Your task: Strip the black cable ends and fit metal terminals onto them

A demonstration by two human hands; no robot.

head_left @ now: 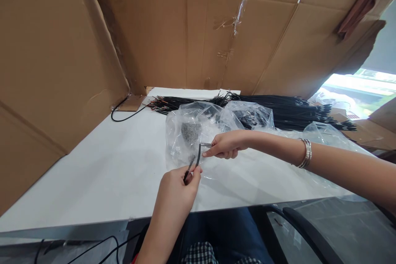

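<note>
Wire (194,161), short black piece, held above worktop (117,169) front edge. L hand (179,192) grip pinched shut on lower end; R hand (225,145) grip pinched on small metal tip (205,144) at upper end. Tip sits at wire end, seating not discernible. Clear bag (198,130) w/ grey parts lies just behind. Black wire bundles (278,111) wait at rear; most stock appears unprocessed.

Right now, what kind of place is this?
Probably a small workshop bench for putting wires together. A white table is walled in by cardboard, black wires are piled at the back, and both hands pinch one wire.
</note>
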